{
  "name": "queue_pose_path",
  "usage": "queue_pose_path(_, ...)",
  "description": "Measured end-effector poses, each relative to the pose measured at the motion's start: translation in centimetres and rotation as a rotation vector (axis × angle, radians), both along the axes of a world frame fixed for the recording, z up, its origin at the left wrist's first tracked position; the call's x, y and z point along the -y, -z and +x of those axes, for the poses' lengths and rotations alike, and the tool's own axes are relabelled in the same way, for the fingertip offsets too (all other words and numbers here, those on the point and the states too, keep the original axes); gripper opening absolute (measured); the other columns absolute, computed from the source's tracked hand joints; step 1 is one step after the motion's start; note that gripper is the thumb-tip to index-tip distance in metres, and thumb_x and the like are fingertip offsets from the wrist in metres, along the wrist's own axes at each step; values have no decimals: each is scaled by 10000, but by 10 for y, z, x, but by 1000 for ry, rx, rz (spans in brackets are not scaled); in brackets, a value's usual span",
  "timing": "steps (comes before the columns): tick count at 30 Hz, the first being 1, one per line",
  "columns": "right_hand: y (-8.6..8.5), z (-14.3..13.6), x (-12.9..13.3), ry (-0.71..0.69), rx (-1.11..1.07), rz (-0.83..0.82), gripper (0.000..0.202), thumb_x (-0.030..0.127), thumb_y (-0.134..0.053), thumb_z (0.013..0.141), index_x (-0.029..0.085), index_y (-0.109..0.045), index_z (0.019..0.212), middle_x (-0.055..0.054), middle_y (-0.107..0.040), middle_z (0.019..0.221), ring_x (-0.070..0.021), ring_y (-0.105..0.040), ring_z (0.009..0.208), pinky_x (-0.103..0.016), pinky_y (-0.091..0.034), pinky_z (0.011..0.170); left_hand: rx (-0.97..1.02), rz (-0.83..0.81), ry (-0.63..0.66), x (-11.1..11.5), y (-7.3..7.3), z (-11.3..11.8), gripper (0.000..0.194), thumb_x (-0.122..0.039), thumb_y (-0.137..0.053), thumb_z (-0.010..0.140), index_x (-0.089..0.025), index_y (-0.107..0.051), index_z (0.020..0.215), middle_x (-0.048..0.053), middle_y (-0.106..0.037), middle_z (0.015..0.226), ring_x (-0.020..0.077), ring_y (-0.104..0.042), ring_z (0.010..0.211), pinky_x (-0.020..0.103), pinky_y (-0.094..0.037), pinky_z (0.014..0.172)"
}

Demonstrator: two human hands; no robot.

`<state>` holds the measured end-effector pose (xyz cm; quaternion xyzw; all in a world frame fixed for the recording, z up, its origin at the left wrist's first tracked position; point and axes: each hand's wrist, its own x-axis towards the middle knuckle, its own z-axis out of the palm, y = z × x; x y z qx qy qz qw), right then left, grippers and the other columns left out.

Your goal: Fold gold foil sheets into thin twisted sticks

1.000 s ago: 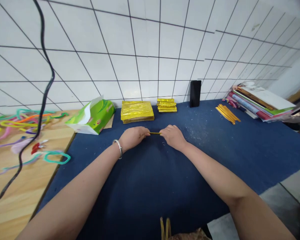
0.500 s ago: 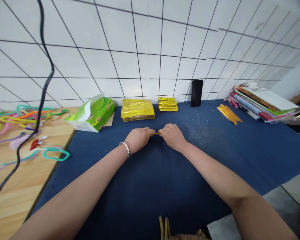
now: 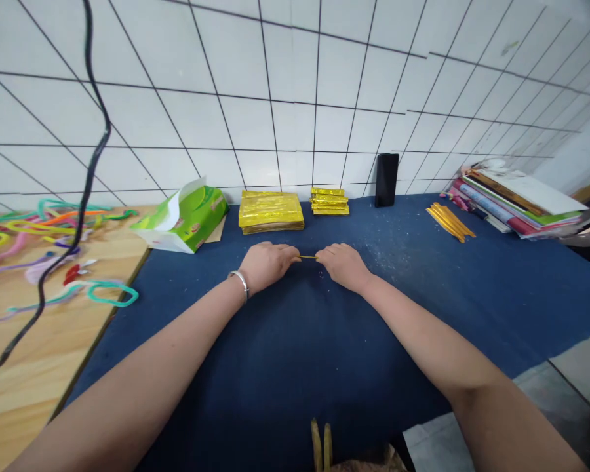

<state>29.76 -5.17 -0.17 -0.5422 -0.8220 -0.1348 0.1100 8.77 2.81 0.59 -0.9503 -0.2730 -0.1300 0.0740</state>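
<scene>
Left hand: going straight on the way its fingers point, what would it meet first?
Most likely the right hand: the left hand points across toward it, and the thin gold strip pinched in both spans the gap between. Depth is hard to judge from this one view.

Soft diffuse light, stretched edges, slight blur

A thin gold strip (image 3: 308, 257) is held by the left hand (image 3: 268, 267) and the right hand (image 3: 345, 267) over a blue-topped table (image 3: 299, 354). Beyond them, a large gold stack (image 3: 271, 213) and a small gold stack (image 3: 329, 202) are set near the tiled wall (image 3: 295, 78). A black phone (image 3: 387, 180) is stood upright; loose gold strips (image 3: 451, 221) are spread farther right.
</scene>
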Motion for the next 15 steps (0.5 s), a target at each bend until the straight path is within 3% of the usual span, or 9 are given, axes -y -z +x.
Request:
queue_pose_path(6,4,1,-1,66,18,-26,306,322,-318,956,211,-602,986,-34,-660,828,-161,-561,776,-292,-291,684,93,-128,-56,-3,5,-3,345,-460,-365,908,-241,-632,924,25,-679,862,170,-621,774,265,-400,662)
queue_pose_path(9,5,1,-1,91,17,-18,317,331,-299,961,224,-594,1004,-30,-661,812,-162,-571,780,-286,-298,681,222,-250,-16,-3,5,-2,317,-430,-398,900,-222,-637,928,33,-672,904,163,-615,819,251,-424,693)
queue_pose_path(15,4,0,-1,127,2,-20,326,331,-284,966,222,-574,1068,-37,-672,856,-152,-587,781,-275,-324,677,652,-803,-14,-5,7,2,303,-420,-486,849,-181,-623,974,17,-633,788,108,-574,610,223,-453,599)
